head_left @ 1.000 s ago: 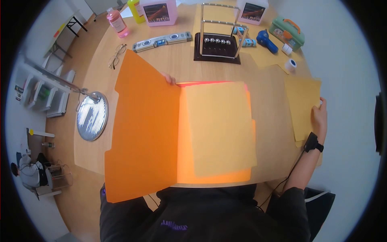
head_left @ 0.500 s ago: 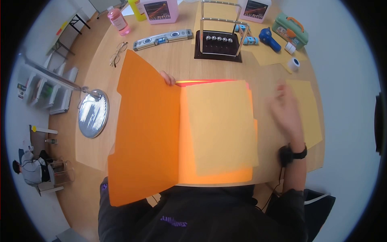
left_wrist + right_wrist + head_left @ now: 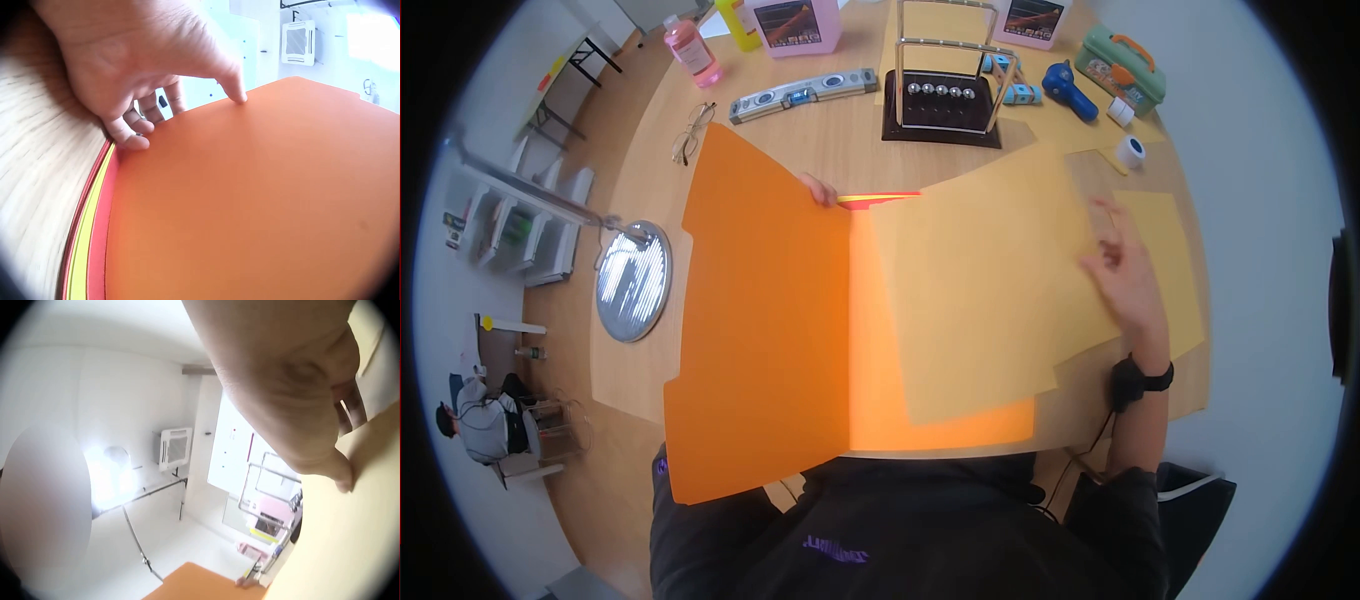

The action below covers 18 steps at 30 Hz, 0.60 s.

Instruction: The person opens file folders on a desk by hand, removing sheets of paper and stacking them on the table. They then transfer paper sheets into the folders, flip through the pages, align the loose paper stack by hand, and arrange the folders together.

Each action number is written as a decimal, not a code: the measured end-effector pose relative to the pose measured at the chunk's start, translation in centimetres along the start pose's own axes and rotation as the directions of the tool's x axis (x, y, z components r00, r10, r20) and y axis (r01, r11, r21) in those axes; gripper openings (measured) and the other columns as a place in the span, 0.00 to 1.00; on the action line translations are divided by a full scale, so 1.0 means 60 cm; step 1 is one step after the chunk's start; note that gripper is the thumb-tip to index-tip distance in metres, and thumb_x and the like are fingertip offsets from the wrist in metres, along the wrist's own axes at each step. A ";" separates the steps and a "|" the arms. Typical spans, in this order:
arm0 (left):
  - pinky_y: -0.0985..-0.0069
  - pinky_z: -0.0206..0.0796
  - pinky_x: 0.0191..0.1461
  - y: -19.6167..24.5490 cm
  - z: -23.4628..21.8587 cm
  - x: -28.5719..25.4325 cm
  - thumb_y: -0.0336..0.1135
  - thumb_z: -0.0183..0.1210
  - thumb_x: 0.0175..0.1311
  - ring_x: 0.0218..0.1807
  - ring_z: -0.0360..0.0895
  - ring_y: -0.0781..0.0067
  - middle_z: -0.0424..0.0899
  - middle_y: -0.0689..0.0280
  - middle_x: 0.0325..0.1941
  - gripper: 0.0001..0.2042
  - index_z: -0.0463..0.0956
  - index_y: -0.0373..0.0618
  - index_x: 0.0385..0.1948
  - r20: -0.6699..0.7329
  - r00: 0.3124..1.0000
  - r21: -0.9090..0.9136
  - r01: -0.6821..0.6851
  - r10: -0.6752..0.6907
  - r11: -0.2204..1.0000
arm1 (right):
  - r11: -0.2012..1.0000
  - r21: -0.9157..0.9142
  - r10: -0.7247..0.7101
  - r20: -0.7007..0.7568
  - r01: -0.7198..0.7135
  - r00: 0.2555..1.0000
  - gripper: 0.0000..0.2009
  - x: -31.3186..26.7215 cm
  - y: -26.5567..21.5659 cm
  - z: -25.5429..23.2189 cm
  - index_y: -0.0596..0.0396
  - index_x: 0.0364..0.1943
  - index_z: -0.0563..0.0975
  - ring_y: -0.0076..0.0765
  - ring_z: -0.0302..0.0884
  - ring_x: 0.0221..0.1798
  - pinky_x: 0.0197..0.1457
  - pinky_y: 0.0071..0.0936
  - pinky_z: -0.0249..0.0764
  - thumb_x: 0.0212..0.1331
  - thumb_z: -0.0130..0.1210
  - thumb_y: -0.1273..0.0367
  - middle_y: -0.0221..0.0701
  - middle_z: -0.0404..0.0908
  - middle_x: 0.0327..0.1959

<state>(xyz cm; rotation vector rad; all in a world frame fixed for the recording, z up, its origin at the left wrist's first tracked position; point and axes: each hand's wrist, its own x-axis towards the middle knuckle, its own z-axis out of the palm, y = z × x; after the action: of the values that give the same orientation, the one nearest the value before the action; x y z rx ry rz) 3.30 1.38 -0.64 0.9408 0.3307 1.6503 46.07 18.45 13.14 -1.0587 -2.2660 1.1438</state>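
An orange file folder stands spread wide in front of me, its left cover raised. My left hand holds that cover near its top edge; in the left wrist view the thumb presses the orange face and the other fingers lie at the edge. Over the folder's right side lie pale yellow sheets, tilted and fanned to the right. My right hand is at their right edge, fingers blurred. The right wrist view has the thumb on a yellow sheet's face and other fingers beyond its edge.
Another yellow sheet lies at the right. Farther back are a Newton's cradle, a spirit level, glasses, a blue tool, white rolls and a green box. A round lamp base stands left.
My right hand left the far-right sheet, came in toward the folder and now is at the yellow sheets, which have swung up and rightward. The left hand keeps its hold on the orange cover.
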 end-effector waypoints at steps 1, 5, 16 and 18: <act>0.50 0.77 0.52 0.013 -0.005 0.002 0.45 0.54 0.76 0.51 0.79 0.52 0.74 0.58 0.48 0.14 0.70 0.43 0.45 -0.009 1.000 -0.003 -0.007 0.007 1.000 | 0.998 0.056 0.011 -0.098 -0.006 0.995 0.34 0.003 0.006 -0.021 0.48 0.69 0.65 0.18 0.59 0.29 0.36 0.22 0.64 0.56 0.61 0.79 0.20 0.63 0.29; 0.50 0.77 0.52 0.100 0.093 -0.236 0.45 0.54 0.76 0.51 0.79 0.51 0.74 0.58 0.49 0.14 0.70 0.43 0.45 -0.023 0.999 0.027 -0.037 0.038 0.999 | 0.987 -0.159 -0.099 -0.397 0.038 0.912 0.27 0.003 0.087 -0.141 0.48 0.68 0.64 0.34 0.75 0.35 0.43 0.32 0.72 0.64 0.51 0.75 0.31 0.77 0.35; 0.50 0.77 0.53 0.092 0.124 -0.128 0.45 0.54 0.75 0.52 0.79 0.51 0.74 0.58 0.49 0.14 0.70 0.43 0.46 -0.045 0.999 0.103 -0.022 0.026 0.994 | 0.854 -0.468 0.026 -0.395 -0.226 0.918 0.28 -0.011 0.344 -0.249 0.54 0.67 0.63 0.66 0.74 0.62 0.65 0.48 0.71 0.59 0.47 0.75 0.56 0.77 0.60; 0.50 0.77 0.53 0.108 0.099 -0.138 0.45 0.54 0.75 0.52 0.79 0.51 0.74 0.57 0.49 0.14 0.70 0.43 0.46 -0.087 0.996 0.083 0.003 0.005 0.997 | 0.600 -0.716 0.035 -0.423 -0.357 0.906 0.29 -0.020 0.310 -0.233 0.59 0.68 0.64 0.66 0.71 0.65 0.69 0.48 0.68 0.58 0.49 0.76 0.57 0.76 0.61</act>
<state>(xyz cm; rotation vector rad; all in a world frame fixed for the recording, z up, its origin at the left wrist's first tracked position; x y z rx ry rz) 3.40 -9.71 4.06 0.9326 0.4610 1.6922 63.93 31.82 6.41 -1.7064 -2.3644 -0.1214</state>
